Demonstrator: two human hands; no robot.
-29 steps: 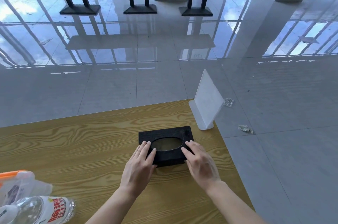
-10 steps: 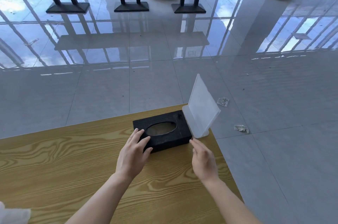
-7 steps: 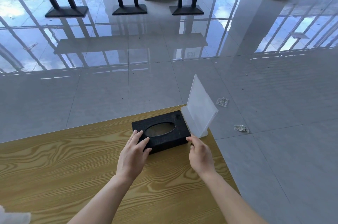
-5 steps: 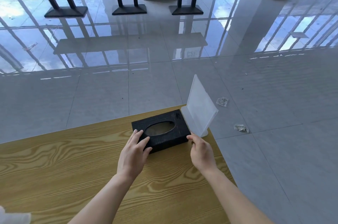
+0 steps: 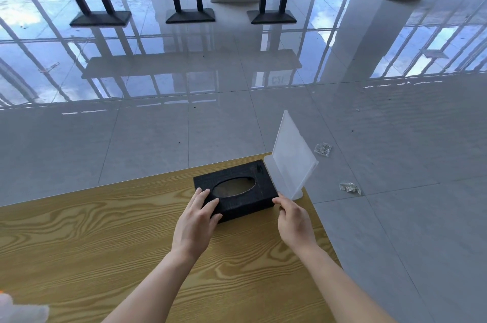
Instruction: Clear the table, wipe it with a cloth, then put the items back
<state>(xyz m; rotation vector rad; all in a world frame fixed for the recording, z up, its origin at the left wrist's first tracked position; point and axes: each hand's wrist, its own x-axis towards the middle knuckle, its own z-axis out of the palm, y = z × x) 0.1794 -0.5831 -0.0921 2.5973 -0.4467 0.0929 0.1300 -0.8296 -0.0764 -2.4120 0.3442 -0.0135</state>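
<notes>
Both hands are on the wooden table [image 5: 105, 243], up at its far right corner. The left hand [image 5: 195, 220] lies flat, fingers spread loose, across the near left corner of the black tissue box [image 5: 237, 191]; it presses down on the box and isn't gripping it. The box sits flat, its oval opening facing up, its far edge close to the table's far edge.

The right hand [image 5: 295, 220] is over by the box's near right corner, fingertips reaching up to the base of the clear sign holder [image 5: 292, 156]. The fingers are loosely extended, closed around nothing, and whether they actually touch the base or the box corner I can't tell from here. The holder stands upright, tilted a little back, right at the table corner, its foot just beside the right end of the box (the two look to be touching, or all but).

The hands are well apart from each other, with the near side of the box between them.

Down in the lower left corner of the view, something pale and blurry [image 5: 21, 309] with a touch of orange pokes in; too cut off to name. Off the table, two crumpled clear wrappers [image 5: 322, 149] lie on the glossy tiled floor [image 5: 184, 125] to the right, and dark table bases [image 5: 189, 15] stand across the room.
</notes>
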